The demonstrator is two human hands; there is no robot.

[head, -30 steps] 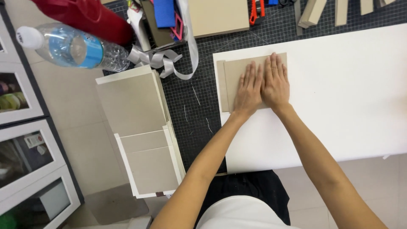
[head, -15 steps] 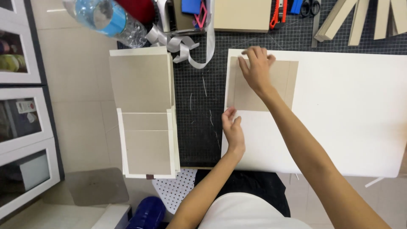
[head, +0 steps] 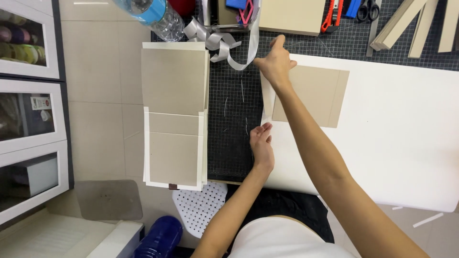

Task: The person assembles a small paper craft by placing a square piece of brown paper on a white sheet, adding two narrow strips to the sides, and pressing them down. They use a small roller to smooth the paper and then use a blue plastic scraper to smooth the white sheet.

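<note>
A large white sheet [head: 392, 138] lies over the dark cutting mat [head: 234, 119]. A tan cardboard panel [head: 318, 93] is stuck on its left part. My right hand [head: 275, 62] pinches the sheet's far left corner, just left of the panel, fingers closed on the paper edge. My left hand [head: 260, 141] rests on the sheet's left edge nearer to me, fingertips curled on the border. Both forearms cross the sheet.
A stack of tan boards wrapped in white paper [head: 174, 112] lies left of the mat. A water bottle [head: 153, 14], silver ribbon [head: 217, 40], a tan board [head: 291, 16], an orange cutter [head: 330, 16], scissors [head: 366, 9] and board strips [head: 416, 24] sit along the far edge. White cabinets [head: 28, 110] stand at the left.
My right hand has slid from the panel's top edge left to the sheet's corner. My left hand stays at the left edge. The view has shifted slightly.
</note>
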